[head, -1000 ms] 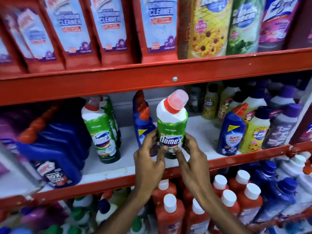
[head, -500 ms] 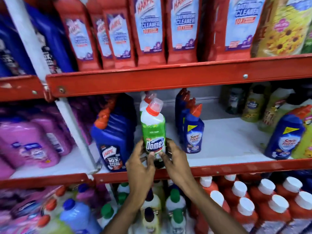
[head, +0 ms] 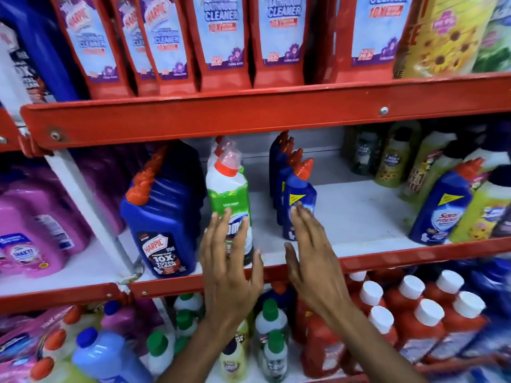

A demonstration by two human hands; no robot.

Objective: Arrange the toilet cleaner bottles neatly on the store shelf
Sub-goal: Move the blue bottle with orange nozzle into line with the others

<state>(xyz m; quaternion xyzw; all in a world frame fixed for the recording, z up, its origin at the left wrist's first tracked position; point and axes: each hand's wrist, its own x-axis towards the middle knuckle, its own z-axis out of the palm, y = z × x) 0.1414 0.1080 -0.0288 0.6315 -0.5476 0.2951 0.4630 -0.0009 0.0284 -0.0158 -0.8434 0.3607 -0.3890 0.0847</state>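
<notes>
A green and white Domex toilet cleaner bottle [head: 229, 194] with a red cap stands upright at the front of the middle shelf [head: 359, 214], with more of its kind behind it. My left hand [head: 229, 266] is open in front of its lower label, fingers spread, not gripping. My right hand [head: 309, 258] is open too, fingers reaching up beside a row of small blue Sani Fresh bottles [head: 298, 197]. A big blue Harpic bottle [head: 163, 217] stands just left of the Domex bottle.
Another blue Sani Fresh bottle [head: 442, 208] leans among yellow floor cleaner bottles at the right. Red Harpic bathroom cleaner packs [head: 221, 40] fill the top shelf. Pink bottles [head: 33, 230] sit past the white upright at left. Red bottles with white caps [head: 414, 322] crowd the lower shelf.
Both hands carried the Domex bottle left along the shelf, set it down beside the Harpic bottle and let go. The fingers have spread apart and drawn back.
</notes>
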